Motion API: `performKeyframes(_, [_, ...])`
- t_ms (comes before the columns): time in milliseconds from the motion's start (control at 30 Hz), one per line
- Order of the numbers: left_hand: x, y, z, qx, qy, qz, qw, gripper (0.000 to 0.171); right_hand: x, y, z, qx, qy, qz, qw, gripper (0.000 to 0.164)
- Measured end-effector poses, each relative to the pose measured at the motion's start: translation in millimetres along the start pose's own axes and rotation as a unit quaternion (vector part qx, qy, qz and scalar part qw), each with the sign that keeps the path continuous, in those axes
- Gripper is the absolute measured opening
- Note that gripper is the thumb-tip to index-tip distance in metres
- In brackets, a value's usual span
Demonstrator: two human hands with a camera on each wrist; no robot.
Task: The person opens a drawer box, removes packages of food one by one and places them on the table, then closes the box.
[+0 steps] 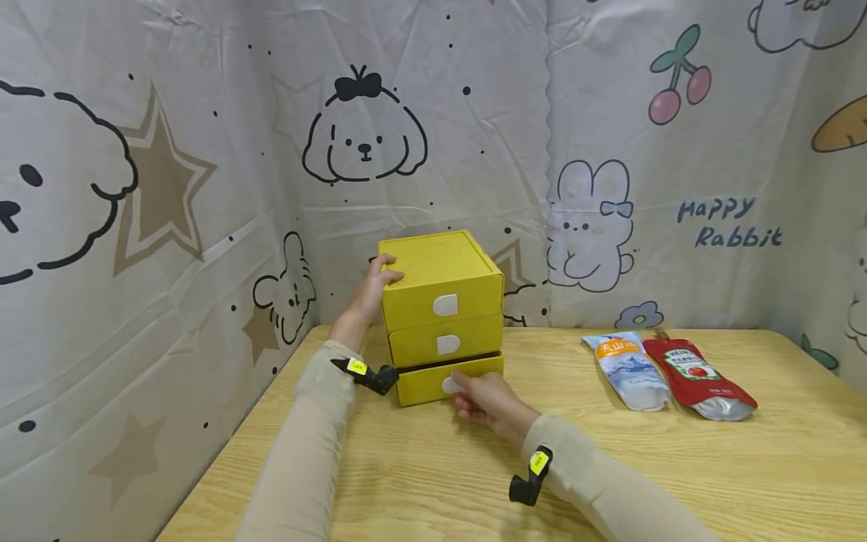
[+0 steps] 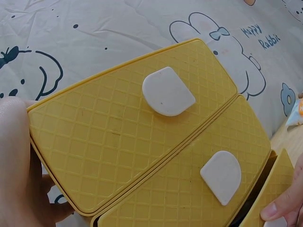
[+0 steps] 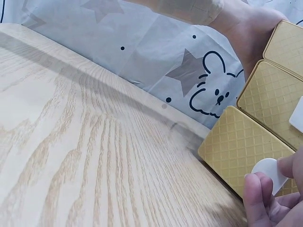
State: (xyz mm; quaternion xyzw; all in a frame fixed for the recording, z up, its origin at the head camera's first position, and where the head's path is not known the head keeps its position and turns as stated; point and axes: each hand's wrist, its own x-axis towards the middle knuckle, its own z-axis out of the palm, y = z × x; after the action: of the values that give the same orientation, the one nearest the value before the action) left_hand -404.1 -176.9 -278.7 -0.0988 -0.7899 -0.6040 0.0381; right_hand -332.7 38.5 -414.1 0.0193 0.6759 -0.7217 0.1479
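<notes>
A yellow box of three stacked drawers stands on the table, each front bearing a white rounded pull tab. My left hand rests on its upper left corner; in the left wrist view that hand spans the corner, some fingers against the side. Low at the front, my right hand pinches the white tab of the bottom drawer between thumb and fingers. This drawer sticks out a little, with a dark gap along its top edge. The middle drawer and top drawer look pushed in.
To the right on the wooden table lie a blue and white pouch and a red Heinz ketchup pouch, side by side. Behind and at the left hangs a printed cloth.
</notes>
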Motion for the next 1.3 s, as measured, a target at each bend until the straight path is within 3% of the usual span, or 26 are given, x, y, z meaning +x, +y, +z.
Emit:
performKeyframes(367, [-2.6, -0.6, 0.0, -0.001, -0.002, -0.014, 0.9999, 0.055, -5, 0, -2, -0.013, -0.006, -0.002, 1.0, 0.038])
performKeyframes(767, [-1.1, -1.2, 0.8, -0.006, 0.0, 0.001, 1.0, 0.054, -11, 1, -3, -0.021, -0.012, -0.005, 1.0, 0.039])
performKeyframes(1300, [-1.6, -2.0, 0.0, -0.003, -0.007, -0.005, 1.0, 0.055, -15, 4, -5, -0.03, -0.018, -0.01, 0.999, 0.04])
